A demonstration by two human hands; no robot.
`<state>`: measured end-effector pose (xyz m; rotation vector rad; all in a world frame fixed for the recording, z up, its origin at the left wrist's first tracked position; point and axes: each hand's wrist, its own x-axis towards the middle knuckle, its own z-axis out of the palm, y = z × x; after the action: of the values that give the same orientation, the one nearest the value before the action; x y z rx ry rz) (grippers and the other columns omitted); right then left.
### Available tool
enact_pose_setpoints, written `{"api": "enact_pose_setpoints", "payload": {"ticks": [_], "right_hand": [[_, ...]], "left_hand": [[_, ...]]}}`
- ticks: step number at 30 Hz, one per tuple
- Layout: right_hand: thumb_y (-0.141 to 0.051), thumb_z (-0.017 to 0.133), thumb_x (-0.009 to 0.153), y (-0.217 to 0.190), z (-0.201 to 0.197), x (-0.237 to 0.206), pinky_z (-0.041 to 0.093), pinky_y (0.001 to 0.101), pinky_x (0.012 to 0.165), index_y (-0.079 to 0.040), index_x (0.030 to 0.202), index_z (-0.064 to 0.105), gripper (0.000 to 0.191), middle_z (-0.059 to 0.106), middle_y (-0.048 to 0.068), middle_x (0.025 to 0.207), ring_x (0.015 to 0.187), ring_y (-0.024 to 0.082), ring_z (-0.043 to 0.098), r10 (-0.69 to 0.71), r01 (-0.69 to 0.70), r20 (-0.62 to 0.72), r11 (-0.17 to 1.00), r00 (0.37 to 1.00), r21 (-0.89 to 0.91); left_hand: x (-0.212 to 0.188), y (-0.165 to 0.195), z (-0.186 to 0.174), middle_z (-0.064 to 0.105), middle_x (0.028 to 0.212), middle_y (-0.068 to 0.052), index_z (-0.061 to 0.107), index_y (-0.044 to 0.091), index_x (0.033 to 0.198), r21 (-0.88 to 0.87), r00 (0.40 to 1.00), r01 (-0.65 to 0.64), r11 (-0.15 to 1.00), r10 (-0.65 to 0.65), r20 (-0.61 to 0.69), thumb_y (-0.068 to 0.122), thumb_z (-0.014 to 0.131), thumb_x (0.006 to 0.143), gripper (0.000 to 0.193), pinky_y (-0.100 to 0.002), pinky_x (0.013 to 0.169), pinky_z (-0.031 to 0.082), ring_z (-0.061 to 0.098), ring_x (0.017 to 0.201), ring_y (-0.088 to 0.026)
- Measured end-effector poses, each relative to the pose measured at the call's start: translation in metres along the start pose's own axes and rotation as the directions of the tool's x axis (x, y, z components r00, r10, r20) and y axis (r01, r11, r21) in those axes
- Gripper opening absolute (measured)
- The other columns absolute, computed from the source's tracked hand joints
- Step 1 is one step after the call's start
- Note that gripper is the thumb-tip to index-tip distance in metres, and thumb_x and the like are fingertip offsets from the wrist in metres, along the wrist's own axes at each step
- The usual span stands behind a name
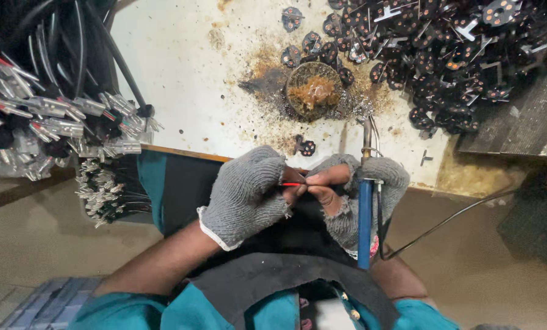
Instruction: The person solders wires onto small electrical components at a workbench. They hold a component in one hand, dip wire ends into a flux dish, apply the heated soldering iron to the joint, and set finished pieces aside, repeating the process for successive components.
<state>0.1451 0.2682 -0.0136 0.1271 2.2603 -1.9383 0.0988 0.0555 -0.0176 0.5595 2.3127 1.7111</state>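
Pinching a thin red wire [292,184] between fingertips, the left hand [246,195] in a grey knit fingerless glove keeps its grip clenched on it just below the tabletop's near edge, over the lap. Touching it at 3 o'clock, the right hand [353,195], gloved alike, pinches the same wire and also grips a blue-handled soldering iron [364,214], whose metal tip points to 12 o'clock onto the white, stained tabletop [182,67]. At 12 o'clock from the hands sits a round tin of brown flux [314,90] ringed by rusty residue, with one loose black round plug insert [304,146] between. A heap of black plug inserts [444,55] with metal pins crowds 1 to 2 o'clock. At 9 to 10 o'clock, bundles of black cables [59,116] with crimped silvery ends overhang the tabletop edge. Bare tabletop lies open at 11 o'clock. A thin dark cord [451,218] trails off toward 3 o'clock.
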Motion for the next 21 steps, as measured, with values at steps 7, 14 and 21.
{"api": "enact_pose_setpoints", "payload": {"ticks": [7,14,21], "right_hand": [[-0.009,0.075,0.096,-0.022,0.001,0.01,0.057,0.027,0.081,-0.005,0.096,0.076,0.004,0.076,0.006,0.092,0.087,0.016,0.072,0.018,-0.042,-0.08,0.949,0.997,-0.313],[-0.004,0.078,0.091,-0.022,0.001,0.04,0.054,0.0309,0.081,-0.002,0.11,0.075,0.019,0.073,0.01,0.096,0.088,0.023,0.07,-0.287,0.204,-0.066,0.807,0.956,-0.554],[-0.004,0.08,0.081,-0.009,-0.007,0.047,0.054,0.0342,0.076,-0.006,0.104,0.074,0.024,0.076,0.014,0.099,0.086,0.029,0.074,-0.392,0.355,0.083,0.699,0.916,-0.621]], "left_hand": [[0.01,0.0,-0.004,0.063,0.082,-0.008,0.067,0.014,0.092,0.191,0.992,-0.064,0.98,0.083,-0.092,0.015,0.083,0.08,0.019,-0.041,0.063,0.049,0.064,0.075,-0.029],[0.055,-0.023,-0.02,0.06,0.084,-0.011,0.065,0.01,0.091,0.267,0.972,0.075,0.961,-0.011,-0.233,0.019,0.084,0.088,0.022,-0.042,0.067,0.049,0.063,0.078,-0.033],[0.062,-0.021,-0.012,0.06,0.084,-0.01,0.066,0.009,0.092,0.328,0.971,0.075,0.942,0.006,-0.24,0.023,0.084,0.09,0.023,-0.042,0.068,0.051,0.063,0.077,-0.032]]}}
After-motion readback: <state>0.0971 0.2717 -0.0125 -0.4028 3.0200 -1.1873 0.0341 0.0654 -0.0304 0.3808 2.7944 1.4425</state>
